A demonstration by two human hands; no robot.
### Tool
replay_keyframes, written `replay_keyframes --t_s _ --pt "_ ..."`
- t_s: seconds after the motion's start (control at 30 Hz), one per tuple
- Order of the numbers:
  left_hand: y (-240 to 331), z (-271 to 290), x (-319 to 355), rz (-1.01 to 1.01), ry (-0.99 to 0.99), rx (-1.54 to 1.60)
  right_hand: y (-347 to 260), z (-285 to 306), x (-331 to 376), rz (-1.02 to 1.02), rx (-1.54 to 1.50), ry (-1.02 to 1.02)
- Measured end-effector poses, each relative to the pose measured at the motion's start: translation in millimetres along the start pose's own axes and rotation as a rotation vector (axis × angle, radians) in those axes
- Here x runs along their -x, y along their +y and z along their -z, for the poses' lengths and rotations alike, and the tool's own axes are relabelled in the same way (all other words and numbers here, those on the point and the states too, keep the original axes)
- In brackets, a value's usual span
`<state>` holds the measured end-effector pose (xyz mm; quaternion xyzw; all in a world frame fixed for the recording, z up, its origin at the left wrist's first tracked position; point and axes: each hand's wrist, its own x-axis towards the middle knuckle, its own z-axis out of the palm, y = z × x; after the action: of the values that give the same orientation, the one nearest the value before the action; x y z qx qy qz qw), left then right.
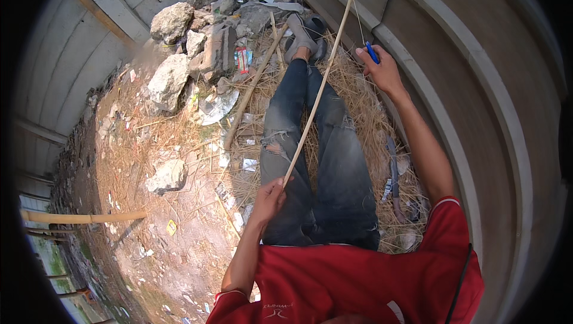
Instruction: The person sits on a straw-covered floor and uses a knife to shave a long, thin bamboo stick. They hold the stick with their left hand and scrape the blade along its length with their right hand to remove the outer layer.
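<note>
The left hand [270,196] has its fingers closed round the lower end of a long thin stick [319,88], which slants up across the person's jeans [334,163] toward the concrete wall [477,85]. The right hand [382,70], stretched out near the wall, pinches a small blue tool [372,52] between curled fingers. The person sits on dry straw [364,115], legs out. To the left lie rocks [170,79], litter and a thicker pole [253,85] on the ground.
</note>
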<state>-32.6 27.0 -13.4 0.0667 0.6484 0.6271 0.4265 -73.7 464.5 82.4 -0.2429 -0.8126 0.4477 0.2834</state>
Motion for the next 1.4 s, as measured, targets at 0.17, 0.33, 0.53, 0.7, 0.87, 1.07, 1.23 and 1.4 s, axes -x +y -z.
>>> replay_keyframes --t_s 0.17,0.33,0.53,0.7,0.87,1.07,1.23,1.4 --pt "24 -19 -14 -0.077 0.054 -0.017 -14 -32 77 0.144 0.213 -0.510" --pt "29 -23 -30 -0.145 0.085 0.003 -49 -62 154 0.230 0.321 -0.805" --pt "23 -26 -19 -0.090 0.163 -0.065 -40 -71 155 0.250 0.507 -0.751" --pt "3 -27 27 -0.053 0.099 -0.302 14 -15 37 0.025 0.572 -0.518" --pt "-4 -32 22 -0.050 0.111 -0.225 32 -25 45 0.142 0.527 -0.353" --pt "1 -17 18 -0.039 0.041 -0.208 26 -18 51 0.242 0.491 -0.248" --pt "0 -15 14 -0.016 -0.028 -0.073 20 -14 51 0.265 0.574 -0.211" --pt "1 -9 17 0.136 -0.136 0.183 9 -12 54 0.312 0.598 -0.203"
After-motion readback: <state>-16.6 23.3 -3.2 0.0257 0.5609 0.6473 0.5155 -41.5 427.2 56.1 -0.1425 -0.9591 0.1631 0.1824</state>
